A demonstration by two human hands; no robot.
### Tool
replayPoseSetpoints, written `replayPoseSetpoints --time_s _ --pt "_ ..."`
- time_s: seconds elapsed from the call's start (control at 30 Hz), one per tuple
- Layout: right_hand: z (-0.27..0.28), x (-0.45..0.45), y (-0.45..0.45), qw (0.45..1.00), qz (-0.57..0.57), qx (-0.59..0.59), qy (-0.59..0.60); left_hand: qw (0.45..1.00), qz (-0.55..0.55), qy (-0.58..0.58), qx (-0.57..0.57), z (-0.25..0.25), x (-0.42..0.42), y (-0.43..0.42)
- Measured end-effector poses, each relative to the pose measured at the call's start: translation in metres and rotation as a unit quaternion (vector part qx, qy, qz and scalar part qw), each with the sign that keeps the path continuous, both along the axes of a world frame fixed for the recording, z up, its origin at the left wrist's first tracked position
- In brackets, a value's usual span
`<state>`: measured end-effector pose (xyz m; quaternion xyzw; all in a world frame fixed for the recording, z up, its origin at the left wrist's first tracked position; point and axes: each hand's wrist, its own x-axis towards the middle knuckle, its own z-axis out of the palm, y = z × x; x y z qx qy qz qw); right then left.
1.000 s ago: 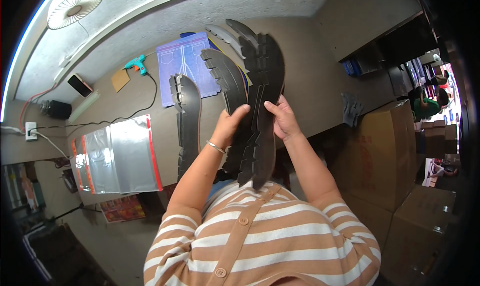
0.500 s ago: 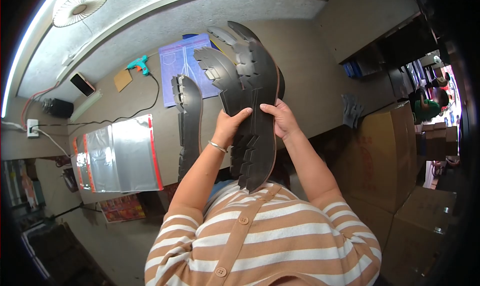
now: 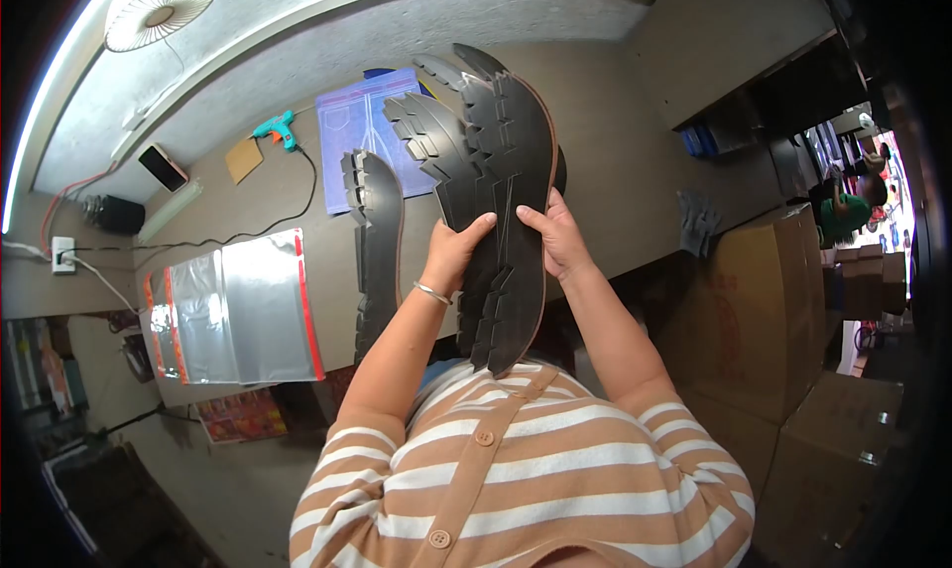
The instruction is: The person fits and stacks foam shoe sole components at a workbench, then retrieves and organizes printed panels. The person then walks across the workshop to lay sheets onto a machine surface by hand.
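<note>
Two black shoe soles with notched edges are held side by side in front of my chest. My left hand grips the left sole, its thumb on the face. Around the edge of the right sole my right hand is closed, thumb on top. The soles overlap along their inner edges. Another black sole lies on the table to the left. More dark soles show behind the held pair, partly hidden. A purple-blue bag printed like shorts lies beyond.
Clear plastic bags with red edges lie on the table at left, near a teal glue gun, brown card and phone. Grey gloves and cardboard boxes are at right. A person is far right.
The right-hand sole has turned so its face shows more and lies closer against the left one. Both hands keep their hold and have hardly moved.
</note>
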<state>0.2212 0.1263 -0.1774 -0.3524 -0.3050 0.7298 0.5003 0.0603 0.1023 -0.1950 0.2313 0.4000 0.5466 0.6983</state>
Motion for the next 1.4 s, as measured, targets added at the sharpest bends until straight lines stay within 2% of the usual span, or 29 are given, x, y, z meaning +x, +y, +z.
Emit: replayPoseSetpoints --time_s 0.1,0.17,0.23,0.3,0.33,0.4,0.53,0.57,0.67,0.73,0.77,0.87,1.03,1.2,1.27,1.4 --pt "0.002 0.005 0.002 1.000 -0.014 0.003 0.019 0.999 0.010 0.048 0.021 0.004 -0.005 0.002" --pt "0.009 0.011 0.003 0.999 0.000 -0.002 0.041 0.994 -0.065 -0.067 -0.058 -0.001 -0.016 0.006" --pt "0.014 0.012 0.004 0.999 -0.007 -0.002 0.031 0.994 -0.030 -0.095 -0.038 0.007 -0.014 0.005" --pt "0.014 0.014 0.005 0.996 0.055 -0.027 0.068 0.996 -0.033 -0.078 -0.033 0.012 -0.014 0.003" --pt "0.012 0.012 0.006 0.996 0.054 -0.027 0.067 0.996 -0.034 -0.079 -0.033 0.009 -0.012 0.003" --pt "0.003 0.006 0.007 0.995 0.062 -0.056 0.047 1.000 0.006 -0.004 0.021 0.001 -0.006 0.003" --pt "-0.007 0.009 0.011 0.991 0.093 -0.095 0.012 0.999 -0.010 0.009 0.033 -0.001 -0.003 0.002" --pt "-0.006 0.010 0.011 0.994 0.063 -0.087 0.022 0.999 -0.009 0.009 0.033 -0.004 -0.004 0.003" --pt "0.002 0.013 0.010 0.997 0.028 -0.061 0.033 0.999 -0.021 -0.023 0.006 -0.009 -0.015 0.007" --pt "0.011 0.013 0.007 0.998 0.026 -0.035 0.043 0.991 -0.043 -0.125 0.000 0.007 -0.021 0.006" --pt "0.015 0.012 0.007 0.998 0.026 -0.035 0.043 0.991 -0.043 -0.124 0.000 0.009 -0.021 0.005" --pt "0.021 0.005 0.006 0.997 0.052 -0.033 0.051 0.995 -0.032 -0.089 -0.014 0.010 -0.016 0.004" --pt "0.005 -0.001 0.007 0.998 0.044 -0.029 0.028 0.999 0.004 -0.011 0.034 -0.003 -0.004 0.003" --pt "0.011 0.003 0.008 0.999 0.029 -0.008 0.044 0.999 0.016 0.033 0.005 -0.003 -0.008 0.003" --pt "0.013 0.005 0.009 0.998 0.024 -0.006 0.062 0.988 0.005 -0.129 -0.082 -0.007 -0.018 0.004" --pt "0.013 0.006 0.008 0.996 0.053 -0.035 0.057 0.997 -0.016 -0.075 -0.016 0.005 -0.012 0.000"
